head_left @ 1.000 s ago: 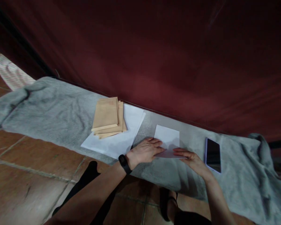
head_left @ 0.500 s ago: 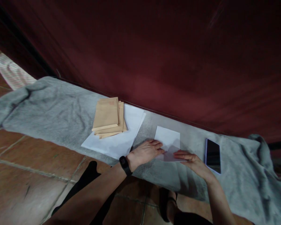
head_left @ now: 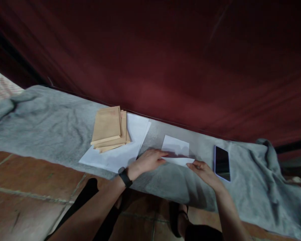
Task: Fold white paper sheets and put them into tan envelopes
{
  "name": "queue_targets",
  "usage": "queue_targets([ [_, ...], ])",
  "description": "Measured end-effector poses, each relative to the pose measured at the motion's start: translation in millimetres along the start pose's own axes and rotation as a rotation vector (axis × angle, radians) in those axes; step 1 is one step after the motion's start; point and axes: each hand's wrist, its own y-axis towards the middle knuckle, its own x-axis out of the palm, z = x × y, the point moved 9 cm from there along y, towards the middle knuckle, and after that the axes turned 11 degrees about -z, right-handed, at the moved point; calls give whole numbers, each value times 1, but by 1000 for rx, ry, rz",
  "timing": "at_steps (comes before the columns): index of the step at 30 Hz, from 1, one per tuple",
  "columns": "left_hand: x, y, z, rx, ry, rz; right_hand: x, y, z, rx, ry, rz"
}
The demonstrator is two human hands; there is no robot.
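Observation:
A white sheet of paper (head_left: 176, 144) lies on the grey cloth, its near edge lifted up and bent over. My left hand (head_left: 152, 160), below a black wristband, pinches the left end of that raised edge between thumb and fingers. At the right end, my right hand (head_left: 202, 170) grips the same edge, thumb on the near side. A shadow falls on the paper behind the raised strip. To the left, a stack of brown envelopes (head_left: 107, 124) rests on larger white sheets (head_left: 137, 129).
A phone (head_left: 222, 163) with a purple edge lies right of my right hand. Grey cloth (head_left: 57, 124) covers the long narrow surface. Behind it rises a dark red panel (head_left: 150, 60). Tiled floor (head_left: 27, 180) and my feet show below.
Both hands lay flat on the paper before; now they hold its near edge at both ends, raised and folded up. The whole view has shifted slightly, moving things left.

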Motion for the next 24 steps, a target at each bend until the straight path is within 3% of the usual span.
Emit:
queue_targets([
  [5, -10, 15, -25, -232, -230, 135, -21, 5, -9, -86, -147, 244],
  [10, -13, 21, -40, -386, -202, 200, -29, 7, -10, -18, -283, 391],
  [17, -11, 18, -41, -510, -116, 201, -26, 16, -14, 56, -421, 467],
  [24, -13, 13, -37, -608, -26, 182, -21, 22, -16, 254, -746, 538],
])
